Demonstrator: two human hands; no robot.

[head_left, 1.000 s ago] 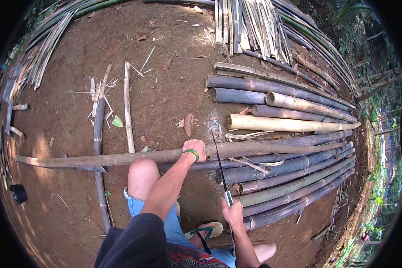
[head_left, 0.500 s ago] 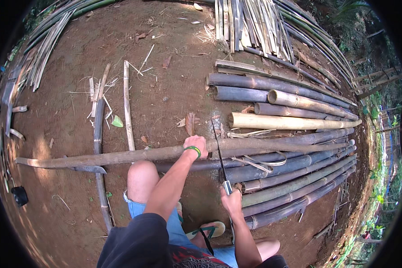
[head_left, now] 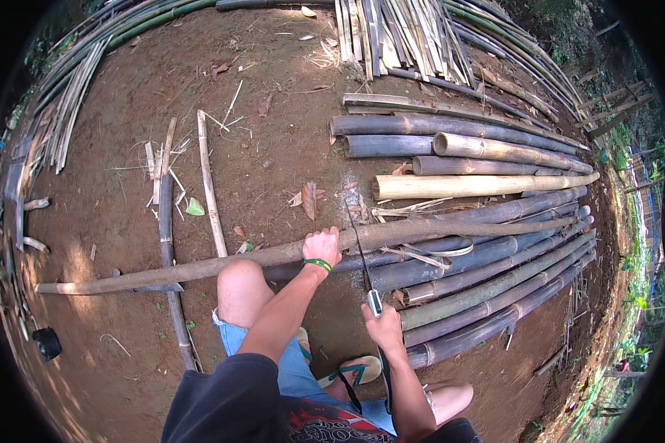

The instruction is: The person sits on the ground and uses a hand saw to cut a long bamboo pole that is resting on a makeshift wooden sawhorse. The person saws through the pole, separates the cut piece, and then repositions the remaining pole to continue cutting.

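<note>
A long, slightly bent wooden pole (head_left: 273, 255) lies crosswise in front of me, beside my bent left knee. My left hand (head_left: 322, 247) is closed around it near its middle and presses down from above. In my right hand (head_left: 383, 327) is the grey-and-black handle of a hand saw (head_left: 363, 263). Its thin dark blade runs forward across the pole, just right of my left hand, with the tip beyond the pole. The teeth and any cut are too small to make out. A flat metal blade (head_left: 159, 287) shows partly under the pole's left part.
Several thick bamboo poles (head_left: 488, 185) lie side by side at the right, under the pole's right part. Split bamboo strips (head_left: 406, 37) are stacked at the far right. A thin stick (head_left: 210, 177) and a dark bamboo length (head_left: 165, 221) lie on the soil to the left.
My view has turned slightly. My right hand and the saw have shifted a little forward, and the blade still crosses the pole. My left hand keeps its grip on the pole.
</note>
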